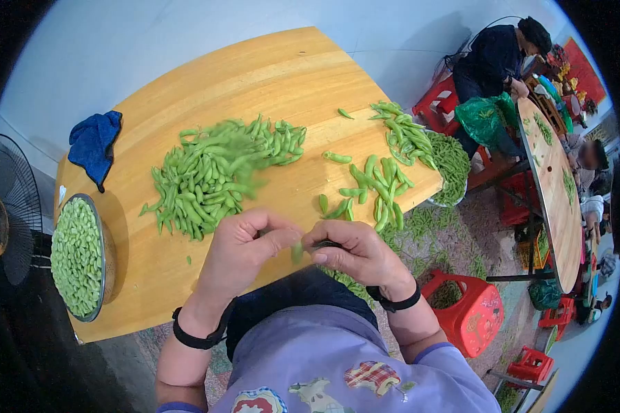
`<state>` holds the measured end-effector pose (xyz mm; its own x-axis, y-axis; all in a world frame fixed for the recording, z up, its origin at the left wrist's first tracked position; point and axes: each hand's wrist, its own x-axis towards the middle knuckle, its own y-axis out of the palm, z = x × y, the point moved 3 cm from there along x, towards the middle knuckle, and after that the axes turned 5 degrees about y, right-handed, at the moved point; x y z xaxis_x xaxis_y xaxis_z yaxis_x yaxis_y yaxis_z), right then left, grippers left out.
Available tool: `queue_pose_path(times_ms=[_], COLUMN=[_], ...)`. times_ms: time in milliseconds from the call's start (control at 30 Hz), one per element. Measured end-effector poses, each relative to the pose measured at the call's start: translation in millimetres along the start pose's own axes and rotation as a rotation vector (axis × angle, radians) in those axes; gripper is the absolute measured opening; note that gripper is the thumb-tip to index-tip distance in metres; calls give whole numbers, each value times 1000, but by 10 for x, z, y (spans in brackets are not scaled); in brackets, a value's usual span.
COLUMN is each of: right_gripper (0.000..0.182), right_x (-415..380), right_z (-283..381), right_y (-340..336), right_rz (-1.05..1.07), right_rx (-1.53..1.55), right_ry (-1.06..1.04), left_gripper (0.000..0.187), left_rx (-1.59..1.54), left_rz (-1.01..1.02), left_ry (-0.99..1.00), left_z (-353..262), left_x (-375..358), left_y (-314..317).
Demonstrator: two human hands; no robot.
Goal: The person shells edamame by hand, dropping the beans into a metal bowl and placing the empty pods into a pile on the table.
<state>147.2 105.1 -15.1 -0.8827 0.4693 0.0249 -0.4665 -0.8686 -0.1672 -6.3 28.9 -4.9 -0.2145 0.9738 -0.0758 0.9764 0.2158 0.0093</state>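
Both my hands meet at the near edge of the wooden table [289, 196]. My left hand [249, 249] is pinched, with a small green pod [297, 252] at its fingertips, blurred by motion. Close on its right, my right hand [351, 251] is closed around a small dark object [328, 244], mostly hidden by the fingers. Beyond my left hand lies a large heap of green pods [203, 182]. Smaller groups of pods [381, 184] rest beyond my right hand. At the far left a round bowl [104, 256] is full of shelled green beans [76, 258].
A blue cloth [94, 146] lies at the table's left edge, near a black fan [12, 213]. A basin of pods [449, 168] stands past the right corner. A red stool [466, 313] is at the right; people sit around another table [554, 199].
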Motion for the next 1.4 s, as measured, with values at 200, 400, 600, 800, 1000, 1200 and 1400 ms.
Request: queue_pose_path(times_ms=[200, 400, 600, 800, 1000, 1200, 1400], right_gripper=[15, 14, 13, 13, 18, 13, 15], right_x=[9, 7, -10, -27, -131, -21, -45], right_z=[19, 92, 102, 35, -149, 125, 431], right_y=[28, 21, 42, 23, 87, -71, 48], right_rz=[31, -27, -28, -45, 359, 124, -290], right_rx=[86, -172, -185, -63, 834, 208, -603], right_ry=[59, -141, -177, -125, 267, 50, -164], left_gripper=[6, 4, 3, 3, 3, 4, 13], left_rx=[75, 195, 175, -36, -379, -286, -195], left_rz=[32, 54, 98, 157, 445, 269, 47], left_ry=[75, 212, 201, 251, 329, 305, -31], left_z=[-94, -96, -84, 4, 50, 45, 33], left_x=[8, 27, 32, 74, 90, 86, -41], left_y=[24, 40, 59, 65, 202, 143, 207])
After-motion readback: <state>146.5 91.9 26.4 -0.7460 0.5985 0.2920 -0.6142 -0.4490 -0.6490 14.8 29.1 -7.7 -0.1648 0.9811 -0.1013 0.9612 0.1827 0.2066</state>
